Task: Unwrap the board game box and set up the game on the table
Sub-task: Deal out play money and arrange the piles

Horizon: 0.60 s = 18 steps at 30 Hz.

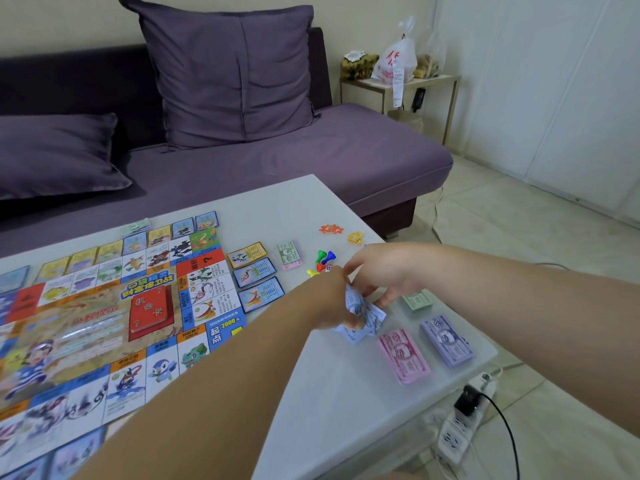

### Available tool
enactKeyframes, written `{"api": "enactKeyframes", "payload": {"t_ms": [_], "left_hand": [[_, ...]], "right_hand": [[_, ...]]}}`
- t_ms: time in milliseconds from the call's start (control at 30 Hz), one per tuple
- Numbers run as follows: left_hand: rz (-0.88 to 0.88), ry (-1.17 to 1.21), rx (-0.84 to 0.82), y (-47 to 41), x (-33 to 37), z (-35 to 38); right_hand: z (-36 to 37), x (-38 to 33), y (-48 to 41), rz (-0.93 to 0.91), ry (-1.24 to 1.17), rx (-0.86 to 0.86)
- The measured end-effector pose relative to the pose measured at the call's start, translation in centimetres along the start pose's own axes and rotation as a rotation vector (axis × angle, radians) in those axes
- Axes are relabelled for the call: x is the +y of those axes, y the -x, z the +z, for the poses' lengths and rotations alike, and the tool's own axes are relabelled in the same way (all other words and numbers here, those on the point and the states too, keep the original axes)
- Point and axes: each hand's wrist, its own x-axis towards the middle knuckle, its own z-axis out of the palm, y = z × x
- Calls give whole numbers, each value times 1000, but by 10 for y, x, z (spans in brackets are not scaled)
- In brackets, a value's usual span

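Note:
The colourful game board (104,327) lies flat on the left half of the white table (311,393), with a red card deck (151,311) at its centre. My left hand (334,299) and my right hand (377,271) meet over the table's right side, both gripping a loose bundle of pale blue play money (363,318). Pink notes (403,355), purple notes (446,339) and green notes (417,299) lie in stacks to the right. Coloured pawns (323,259) and a die sit just beyond my hands.
Property cards (254,275) line the board's right and far edges. Another green note stack (290,255), orange tokens (330,229) and yellow tokens (355,238) lie near the far right corner. A purple sofa (277,150) stands behind the table; a power strip (460,427) lies on the floor.

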Motion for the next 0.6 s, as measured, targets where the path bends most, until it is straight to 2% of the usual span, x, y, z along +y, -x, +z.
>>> {"api": "enactKeyframes", "payload": {"t_ms": [200, 367, 467, 600], "left_hand": [[28, 171, 83, 9, -13, 5], [-16, 391, 136, 34, -31, -4], [-3, 684, 182, 61, -39, -15], [43, 929, 214, 109, -49, -26]], "right_hand": [[5, 4, 5, -66, 42, -5], [29, -4, 21, -241, 33, 86], [46, -15, 40, -374, -87, 148], [73, -32, 70, -523, -265, 177]]}}
